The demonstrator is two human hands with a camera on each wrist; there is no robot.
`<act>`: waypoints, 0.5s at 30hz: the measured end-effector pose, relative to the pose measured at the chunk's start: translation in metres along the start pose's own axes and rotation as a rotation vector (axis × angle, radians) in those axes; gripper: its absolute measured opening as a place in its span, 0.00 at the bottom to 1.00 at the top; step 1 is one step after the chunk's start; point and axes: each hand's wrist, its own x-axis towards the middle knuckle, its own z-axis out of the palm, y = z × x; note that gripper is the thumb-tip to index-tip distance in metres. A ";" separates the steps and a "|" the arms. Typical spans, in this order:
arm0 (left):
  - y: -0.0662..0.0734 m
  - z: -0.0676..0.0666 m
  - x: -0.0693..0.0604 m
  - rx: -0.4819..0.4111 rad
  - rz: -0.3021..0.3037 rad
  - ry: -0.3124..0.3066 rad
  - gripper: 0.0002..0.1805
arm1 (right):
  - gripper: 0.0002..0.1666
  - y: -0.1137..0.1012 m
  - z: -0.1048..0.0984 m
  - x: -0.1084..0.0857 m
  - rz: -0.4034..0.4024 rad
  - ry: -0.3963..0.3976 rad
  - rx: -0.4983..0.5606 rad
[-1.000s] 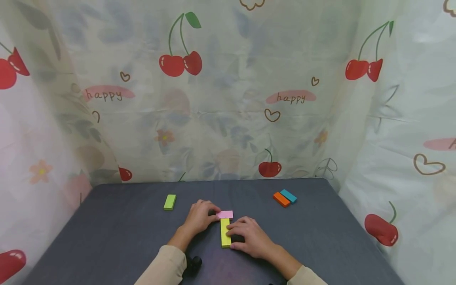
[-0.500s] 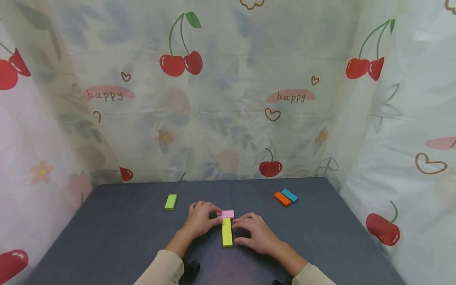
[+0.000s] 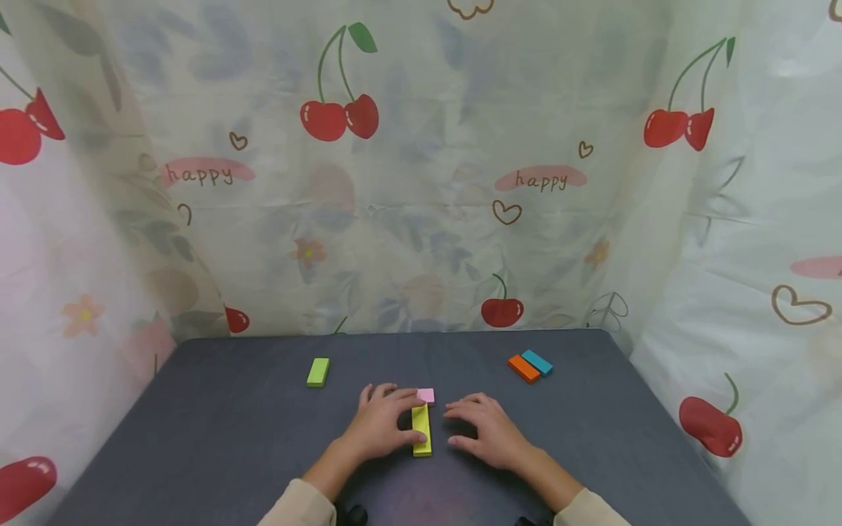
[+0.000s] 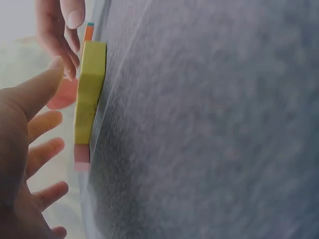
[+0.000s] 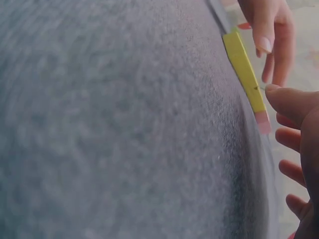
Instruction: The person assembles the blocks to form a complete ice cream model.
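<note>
A long yellow strip [image 3: 421, 420] lies on the dark tabletop, its far end meeting a pink block [image 3: 427, 396] set crosswise. A faint seam marks the yellow strip [image 5: 244, 69] in the right wrist view; whether it is two blocks end to end, I cannot tell. My left hand [image 3: 381, 425] hovers just over the strip's left side, fingers spread, covering part of the pink block. In the left wrist view a gap shows between its thumb and the strip [image 4: 89, 79]. My right hand [image 3: 490, 432] is held apart to the right, fingers relaxed, holding nothing.
A green block [image 3: 319, 372] lies at the back left of the table [image 3: 210, 438]. Farther right, an orange block [image 3: 523, 369] and a blue block [image 3: 537, 362] lie side by side at a slant. A cherry-printed curtain [image 3: 408, 183] surrounds the table's back and sides.
My right hand has let go of the yellow strip and drawn back rightward. The left hand has come off the pink block's left end and shifted nearer, over the strip, its fingers spreading.
</note>
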 end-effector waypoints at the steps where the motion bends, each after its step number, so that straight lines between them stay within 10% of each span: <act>1: 0.001 0.000 -0.001 0.001 0.000 -0.010 0.35 | 0.23 0.001 0.000 -0.001 -0.002 0.004 0.000; 15: 0.004 0.006 -0.003 0.062 -0.034 0.010 0.35 | 0.23 0.016 -0.010 -0.005 0.034 0.037 -0.043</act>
